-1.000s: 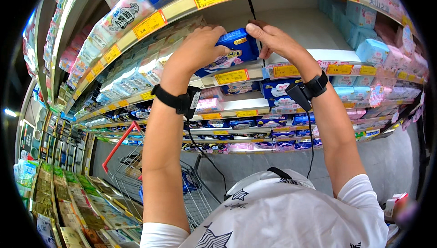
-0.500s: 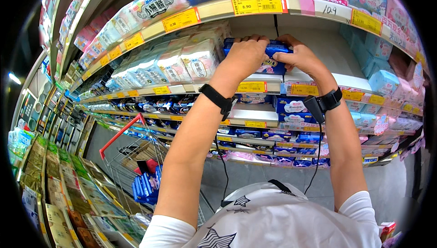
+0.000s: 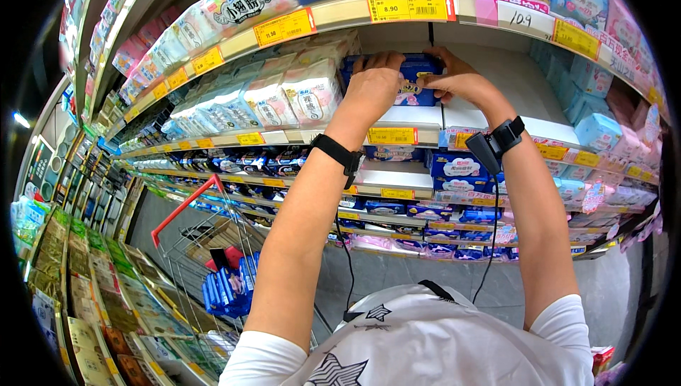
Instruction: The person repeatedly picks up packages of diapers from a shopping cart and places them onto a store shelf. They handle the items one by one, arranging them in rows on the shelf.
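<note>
A dark blue pack of sanitary pads (image 3: 420, 94) sits on the middle shelf, right of a row of white and pastel packs (image 3: 308, 95). My left hand (image 3: 377, 82) is closed over its left part, fingers curled across the top. Around the pack's right end, my right hand (image 3: 460, 80) has its thumb on the front and its fingers at the top and behind, partly hidden. Black straps with cables circle both my wrists.
Above my hands runs an upper shelf (image 3: 340, 17) with yellow price tags and larger packs. Pale blue packs (image 3: 596, 127) stand to the right. Lower shelves hold more blue packs (image 3: 457, 166). A red-handled shopping cart (image 3: 188, 205) with blue packs in it stands at left.
The blue pack has gone from tilted above the shelf edge to sitting back on the shelf. Both hands moved with it, and the right hand's grip has loosened a little.
</note>
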A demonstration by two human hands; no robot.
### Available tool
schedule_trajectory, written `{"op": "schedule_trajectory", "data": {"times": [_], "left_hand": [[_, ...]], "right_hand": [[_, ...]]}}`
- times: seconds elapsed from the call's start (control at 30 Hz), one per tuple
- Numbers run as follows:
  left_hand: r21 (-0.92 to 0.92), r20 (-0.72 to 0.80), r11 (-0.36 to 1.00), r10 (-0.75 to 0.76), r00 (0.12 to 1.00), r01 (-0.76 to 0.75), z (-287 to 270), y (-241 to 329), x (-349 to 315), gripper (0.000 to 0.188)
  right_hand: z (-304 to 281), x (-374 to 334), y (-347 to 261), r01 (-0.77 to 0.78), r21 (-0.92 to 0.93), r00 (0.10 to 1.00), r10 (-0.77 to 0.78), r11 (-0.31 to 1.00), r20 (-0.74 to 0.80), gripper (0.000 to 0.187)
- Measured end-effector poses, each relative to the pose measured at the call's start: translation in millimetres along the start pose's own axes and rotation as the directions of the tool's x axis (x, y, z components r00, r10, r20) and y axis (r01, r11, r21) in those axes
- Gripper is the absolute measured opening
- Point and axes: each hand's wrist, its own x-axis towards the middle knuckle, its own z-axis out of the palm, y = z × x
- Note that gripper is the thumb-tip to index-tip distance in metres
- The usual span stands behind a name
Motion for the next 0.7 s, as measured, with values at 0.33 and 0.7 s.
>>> {"op": "schedule_trajectory", "data": {"times": [0.33,0.7], "left_hand": [[0.071,-0.023,0.997,0.024,0.999,-0.023,2.9,-13.7,-1.1,0.045],[0.047,-0.089,0.997,0.07,0.994,-0.066,-10.7,-1.5,-6.1,0.057]], "right_hand": [[13.2,9.5,-1.4,-0.02,0.001,1.0,0.02,1.0,-0.014,0.089],[6.5,2.2,11.1,0.078,0.009,0.995,-0.077,0.997,-0.064,0.107]]}}
